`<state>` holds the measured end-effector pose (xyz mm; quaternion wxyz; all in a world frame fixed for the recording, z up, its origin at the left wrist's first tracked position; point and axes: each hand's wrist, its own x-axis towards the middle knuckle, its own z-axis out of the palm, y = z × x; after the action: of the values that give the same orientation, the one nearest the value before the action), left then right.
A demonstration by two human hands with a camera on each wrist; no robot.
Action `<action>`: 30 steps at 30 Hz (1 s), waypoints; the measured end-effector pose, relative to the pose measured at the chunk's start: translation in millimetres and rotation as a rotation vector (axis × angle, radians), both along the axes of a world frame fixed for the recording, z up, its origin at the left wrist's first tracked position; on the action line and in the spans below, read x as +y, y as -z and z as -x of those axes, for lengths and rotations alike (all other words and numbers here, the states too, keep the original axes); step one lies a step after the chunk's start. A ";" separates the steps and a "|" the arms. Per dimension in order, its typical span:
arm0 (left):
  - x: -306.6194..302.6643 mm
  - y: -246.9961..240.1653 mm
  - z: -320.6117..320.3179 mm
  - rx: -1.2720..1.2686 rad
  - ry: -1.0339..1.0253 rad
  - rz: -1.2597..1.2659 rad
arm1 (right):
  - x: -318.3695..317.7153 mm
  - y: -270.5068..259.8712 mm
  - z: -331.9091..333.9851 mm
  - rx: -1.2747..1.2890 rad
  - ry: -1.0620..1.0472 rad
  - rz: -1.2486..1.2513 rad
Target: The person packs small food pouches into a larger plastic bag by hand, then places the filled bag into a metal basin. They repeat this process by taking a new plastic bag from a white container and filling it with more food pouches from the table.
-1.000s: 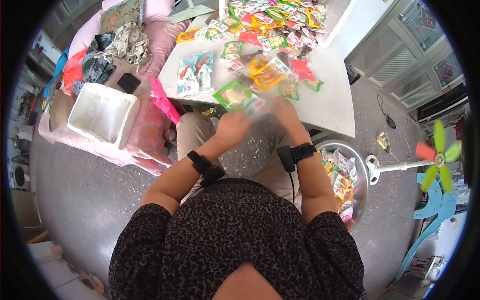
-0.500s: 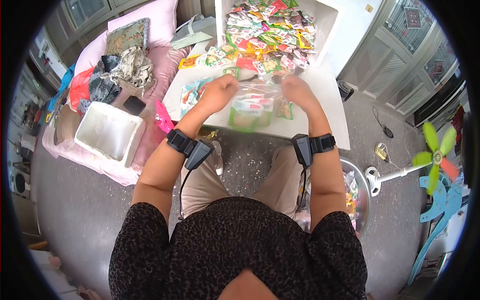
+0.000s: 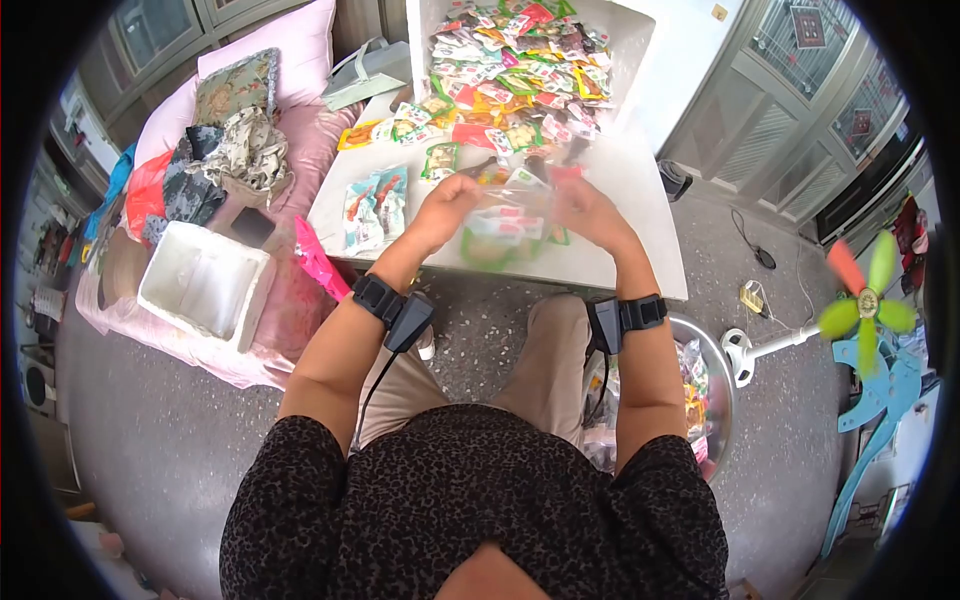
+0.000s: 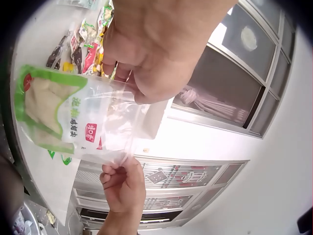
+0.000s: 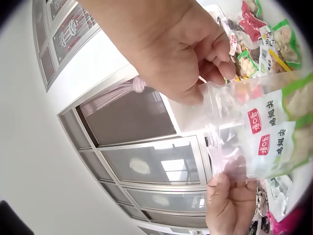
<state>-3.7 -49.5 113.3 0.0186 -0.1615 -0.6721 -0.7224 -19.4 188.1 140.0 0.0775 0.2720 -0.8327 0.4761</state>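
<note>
A clear plastic bag (image 3: 505,232) hangs between both hands above the near edge of the white table (image 3: 625,250). Inside it are green-edged snack packets (image 4: 46,110) with red labels (image 5: 266,132). My left hand (image 3: 447,208) pinches the bag's top rim on the left side, seen close in the left wrist view (image 4: 146,68). My right hand (image 3: 583,212) pinches the rim on the other side, fingers curled on the plastic (image 5: 195,63). The bag is blurred in the head view.
A heap of coloured snack packets (image 3: 505,65) fills the table's far part. A white foam box (image 3: 205,282) sits on a pink-covered seat at the left. A metal basin (image 3: 712,385) with packets stands on the floor at the right, next to a fan (image 3: 862,305).
A second ago both hands were low at the table's near edge with packets; they lifted the clear bag up over the table. Since half a second ago it has sunk slightly towards me.
</note>
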 end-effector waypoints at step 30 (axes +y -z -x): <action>46.9 -3.8 -81.5 -0.079 0.430 0.187 | 79.7 -22.7 -171.3 -0.229 0.068 -0.210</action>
<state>77.8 -2.6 117.2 -0.1770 -0.2737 -0.6865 -0.6500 151.9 267.8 162.7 -0.0308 0.1942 -0.8899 0.4116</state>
